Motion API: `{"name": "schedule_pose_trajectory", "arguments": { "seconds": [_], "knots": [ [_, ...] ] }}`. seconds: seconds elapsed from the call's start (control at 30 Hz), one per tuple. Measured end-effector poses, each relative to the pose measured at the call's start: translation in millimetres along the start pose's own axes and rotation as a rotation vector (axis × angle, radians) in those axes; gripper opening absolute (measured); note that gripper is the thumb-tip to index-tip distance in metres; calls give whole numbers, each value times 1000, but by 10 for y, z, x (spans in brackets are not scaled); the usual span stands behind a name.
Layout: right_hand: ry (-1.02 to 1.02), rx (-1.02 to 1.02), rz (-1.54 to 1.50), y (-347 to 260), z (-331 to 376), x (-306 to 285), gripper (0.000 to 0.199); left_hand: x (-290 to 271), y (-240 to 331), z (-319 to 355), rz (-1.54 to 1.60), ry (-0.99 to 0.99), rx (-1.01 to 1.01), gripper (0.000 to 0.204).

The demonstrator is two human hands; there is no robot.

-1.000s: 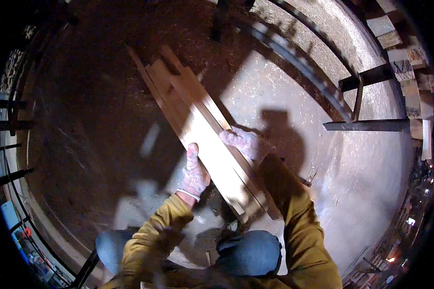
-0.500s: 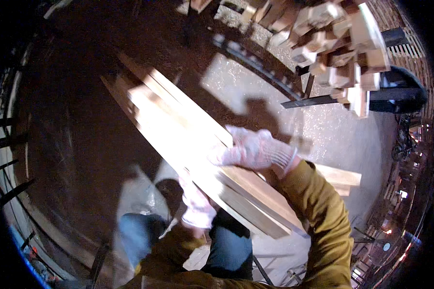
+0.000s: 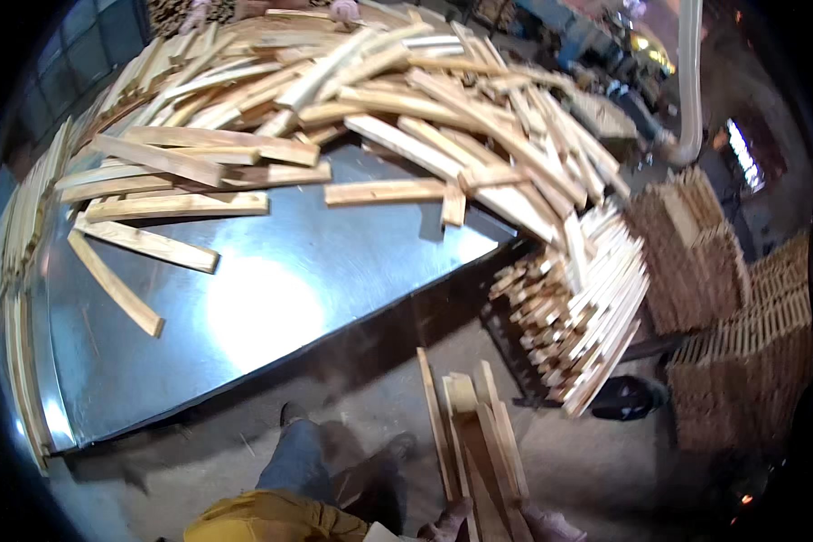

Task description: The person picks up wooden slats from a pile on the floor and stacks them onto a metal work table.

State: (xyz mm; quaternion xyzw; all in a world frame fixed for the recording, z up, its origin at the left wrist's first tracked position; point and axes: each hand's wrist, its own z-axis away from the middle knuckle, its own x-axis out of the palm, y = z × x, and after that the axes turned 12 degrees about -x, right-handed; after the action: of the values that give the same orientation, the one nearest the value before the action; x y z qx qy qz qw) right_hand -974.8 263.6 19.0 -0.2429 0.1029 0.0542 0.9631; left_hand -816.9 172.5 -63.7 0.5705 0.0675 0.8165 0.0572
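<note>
At the lower edge I hold a loose bundle of wooden strips (image 3: 479, 443), its far ends pointing away from me and slightly fanned. My gloved left hand (image 3: 446, 522) grips the bundle's left side, and my gloved right hand (image 3: 553, 526) closes on its right side. Both hands are partly cut off by the picture's edge. Ahead stands a shiny metal table (image 3: 181, 361), its far half heaped with loose wooden strips (image 3: 370, 99). Several single strips lie nearer on the bare metal.
Right of the table, a stack of strips (image 3: 574, 316) sits on a dark rack. Tall stacks of wood (image 3: 686, 262) stand farther right. A pale pipe (image 3: 690, 81) rises at the back right. Another person's gloved hand (image 3: 343, 11) shows beyond the heap.
My view has swung up from the floor to the table with its heap of strips. The bundle, still in both hands, now sits low in the picture and points away from me.
</note>
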Motion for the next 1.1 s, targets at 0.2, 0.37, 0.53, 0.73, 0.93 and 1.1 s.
{"name": "schedule_pose_trajectory", "arguments": {
  "seconds": [0.2, 0.37, 0.53, 0.73, 0.93, 1.1],
  "knots": [
    [70, -119, 1, -768, 564, 505, 60, 748, 112, 418, -162, -317, -28, 68],
    [115, -169, 23, -1316, 912, 865, 60, 1184, 241, 869, -131, -569, -37, 64],
    [138, -263, 151, -1886, 993, 1125, 60, 1316, 677, 1089, 0, -613, 77, 60],
    [120, -458, 402, -2971, 904, 987, 61, 1309, 1339, 1189, 237, -715, 414, 56],
    [75, -781, 740, -4546, 432, 592, 61, 1062, 2471, 950, 936, -2476, -506, 52],
    [53, -1163, 1020, -6070, -204, 459, 61, 317, 4011, 1023, 1510, -2466, -865, 50]
  ]
}}
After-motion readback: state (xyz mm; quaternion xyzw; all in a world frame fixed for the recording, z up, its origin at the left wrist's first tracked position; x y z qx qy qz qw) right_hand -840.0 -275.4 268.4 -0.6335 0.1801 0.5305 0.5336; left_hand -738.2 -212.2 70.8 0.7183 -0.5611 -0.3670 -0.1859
